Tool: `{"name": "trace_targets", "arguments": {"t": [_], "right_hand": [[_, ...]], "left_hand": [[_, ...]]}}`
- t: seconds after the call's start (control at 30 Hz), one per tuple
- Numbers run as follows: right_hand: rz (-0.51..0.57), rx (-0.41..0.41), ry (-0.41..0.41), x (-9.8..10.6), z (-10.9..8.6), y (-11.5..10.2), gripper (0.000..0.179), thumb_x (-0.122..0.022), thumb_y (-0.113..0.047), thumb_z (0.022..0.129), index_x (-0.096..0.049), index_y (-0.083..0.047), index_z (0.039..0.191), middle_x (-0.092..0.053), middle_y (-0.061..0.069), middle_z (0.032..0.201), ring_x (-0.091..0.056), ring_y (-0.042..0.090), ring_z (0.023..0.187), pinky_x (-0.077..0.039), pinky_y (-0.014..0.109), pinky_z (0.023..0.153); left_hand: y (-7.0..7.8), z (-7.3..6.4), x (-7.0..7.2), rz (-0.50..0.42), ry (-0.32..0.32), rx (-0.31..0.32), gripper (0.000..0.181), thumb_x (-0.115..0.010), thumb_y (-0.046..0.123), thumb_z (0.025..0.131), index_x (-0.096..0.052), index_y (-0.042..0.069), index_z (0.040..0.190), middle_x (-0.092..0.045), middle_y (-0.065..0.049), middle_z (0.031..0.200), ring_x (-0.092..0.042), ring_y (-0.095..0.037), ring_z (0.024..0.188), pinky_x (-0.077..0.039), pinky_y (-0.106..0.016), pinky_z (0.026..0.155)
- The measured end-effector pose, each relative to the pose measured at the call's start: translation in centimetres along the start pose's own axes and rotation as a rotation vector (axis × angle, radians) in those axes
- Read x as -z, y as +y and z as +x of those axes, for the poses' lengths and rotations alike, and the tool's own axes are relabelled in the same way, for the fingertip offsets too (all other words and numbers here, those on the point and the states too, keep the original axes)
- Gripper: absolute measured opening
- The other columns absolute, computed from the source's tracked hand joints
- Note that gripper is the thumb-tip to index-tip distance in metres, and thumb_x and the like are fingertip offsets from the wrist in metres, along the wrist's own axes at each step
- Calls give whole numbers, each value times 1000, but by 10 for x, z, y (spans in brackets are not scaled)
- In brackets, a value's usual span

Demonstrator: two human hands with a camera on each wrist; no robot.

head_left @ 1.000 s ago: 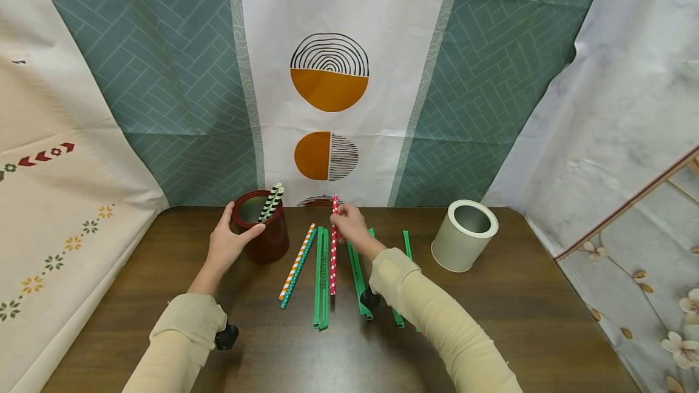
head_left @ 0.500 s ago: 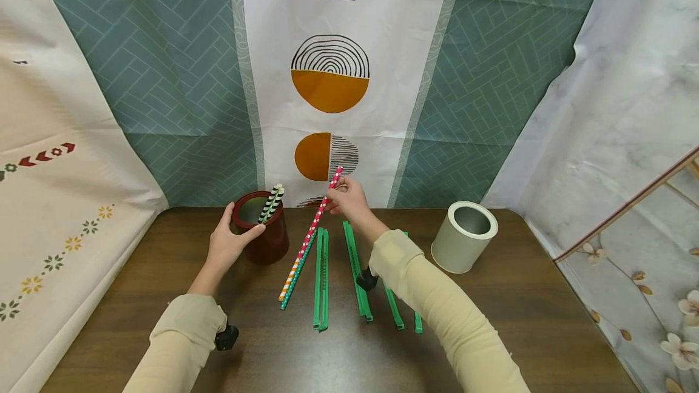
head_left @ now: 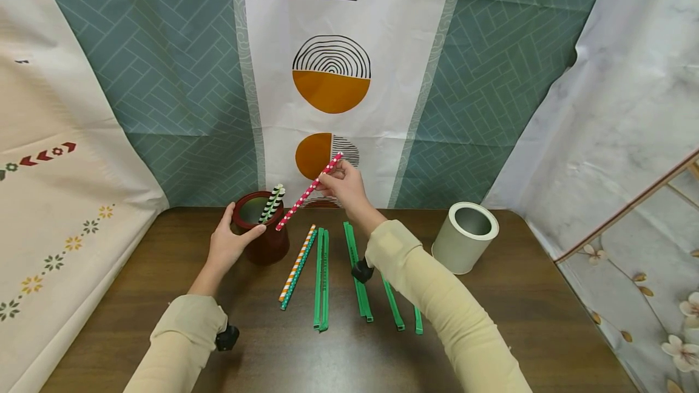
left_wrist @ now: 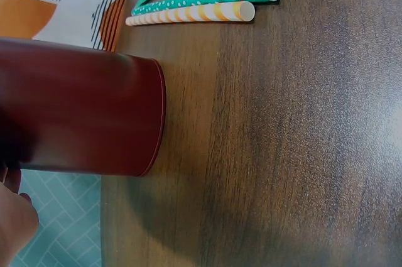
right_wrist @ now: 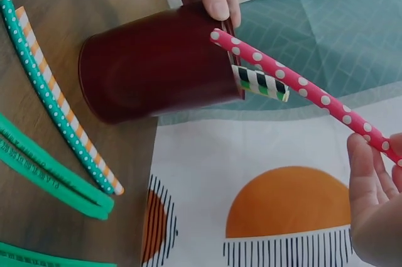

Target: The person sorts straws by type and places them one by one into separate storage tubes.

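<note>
Gripping dark red glossy cylindrical canister (head_left: 267, 244) near its rim with left hand (head_left: 226, 244), with thumb on the near side and fingers round the left; pinching slim pink straw with white dots (head_left: 303, 199) between thumb and fingers of right hand (head_left: 345, 191), up and to the right of canister; aiming it at a slant, with lower end close by canister's rim; cannot tell touching from apart. Noting two black-and-white striped straws (head_left: 271, 204) leaning inside canister and jutting above its rim; on brown wood-grain table (head_left: 131, 296), just right of canister, seeing orange-and-white striped straw (head_left: 295, 267) alongside teal straw with white dots (head_left: 299, 270); farther right of canister, finding long flat green printed sleeves (head_left: 325, 278); well apart to its right, spotting cream cylindrical canister (head_left: 459, 247).
</note>
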State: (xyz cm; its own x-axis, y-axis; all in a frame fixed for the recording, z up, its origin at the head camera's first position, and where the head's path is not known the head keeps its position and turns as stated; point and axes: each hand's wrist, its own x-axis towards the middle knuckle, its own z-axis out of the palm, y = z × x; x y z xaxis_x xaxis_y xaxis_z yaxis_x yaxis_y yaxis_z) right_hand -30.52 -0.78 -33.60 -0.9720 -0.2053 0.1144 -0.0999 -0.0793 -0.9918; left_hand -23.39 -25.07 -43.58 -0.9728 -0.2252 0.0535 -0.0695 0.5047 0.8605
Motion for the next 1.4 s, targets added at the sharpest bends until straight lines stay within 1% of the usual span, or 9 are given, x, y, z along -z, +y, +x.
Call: {"name": "trace_targets", "arguments": {"t": [0.07, 0.17, 0.3, 0.47, 0.57, 0.73, 1.03, 1.23, 1.4], "right_hand": [[7, 15, 10, -2, 1, -1, 13, -58, -3, 82, -49, -2, 91, -63, 15, 83, -66, 22, 68, -54, 29, 65], [33, 39, 35, -5, 1, -2, 13, -59, -3, 82, -49, -2, 90, -63, 14, 81, -65, 18, 64, -54, 27, 63], [46, 69, 65, -12, 0, 0, 14, -60, -3, 81, -49, -2, 89, -63, 17, 82, -63, 11, 60, -54, 28, 63], [3, 102, 68, -21, 0, 10, 13, -60, -2, 81, -49, 0, 89, -64, 23, 88, -66, 24, 70, -54, 32, 65], [-33, 109, 59, -26, -1, 15, 13, -59, 0, 81, -49, 2, 89, -63, 25, 88, -66, 25, 71, -54, 33, 65], [-65, 78, 27, -33, -2, 22, 17, -60, -2, 81, -50, 4, 93, -63, 25, 90, -66, 18, 68, -54, 33, 66], [-68, 59, -48, -41, -7, 26, 19, -60, -2, 81, -51, 6, 96, -63, 28, 94, -65, 32, 78, -52, 42, 70], [-97, 40, -56, -48, -10, 33, 17, -59, -5, 82, -51, 4, 95, -64, 25, 92, -66, 26, 75, -54, 28, 62], [-96, 36, -48, -54, -11, 42, 16, -60, -4, 81, -53, 4, 93, -65, 24, 89, -66, 24, 70, -54, 25, 59]], "left_hand": [[0, 0, 0, -1, 2, -2, 98, -65, 48, 74, -4, 17, 144, -15, -12, 148, -16, -33, 134, -22, -57, 102], [0, 0, 0, 1, 6, -3, 98, -65, 48, 74, -4, 17, 144, -15, -12, 148, -16, -33, 134, -22, -57, 102], [0, 0, 0, 2, 4, 2, 98, -65, 48, 74, -4, 17, 144, -14, -11, 148, -16, -33, 135, -22, -57, 102], [0, -1, 0, 9, 4, 9, 98, -64, 49, 73, -3, 17, 144, -14, -12, 148, -16, -34, 134, -22, -57, 102], [0, -1, 0, 11, 3, 15, 99, -64, 50, 73, -3, 18, 144, -14, -12, 148, -16, -34, 134, -22, -58, 102], [-1, -1, -1, 13, 3, 14, 98, -64, 50, 73, -3, 18, 144, -14, -11, 148, -16, -34, 134, -22, -58, 101], [-2, 0, -1, 15, 1, 12, 99, -64, 50, 74, -3, 17, 144, -14, -12, 148, -16, -34, 134, -22, -58, 102], [-2, 1, -1, 12, 9, 6, 99, -64, 50, 73, -4, 15, 144, -16, -13, 147, -18, -34, 133, -24, -56, 102], [-1, 2, -1, 12, 11, 2, 99, -64, 50, 73, -4, 15, 144, -16, -13, 147, -18, -34, 134, -22, -56, 102]]}}
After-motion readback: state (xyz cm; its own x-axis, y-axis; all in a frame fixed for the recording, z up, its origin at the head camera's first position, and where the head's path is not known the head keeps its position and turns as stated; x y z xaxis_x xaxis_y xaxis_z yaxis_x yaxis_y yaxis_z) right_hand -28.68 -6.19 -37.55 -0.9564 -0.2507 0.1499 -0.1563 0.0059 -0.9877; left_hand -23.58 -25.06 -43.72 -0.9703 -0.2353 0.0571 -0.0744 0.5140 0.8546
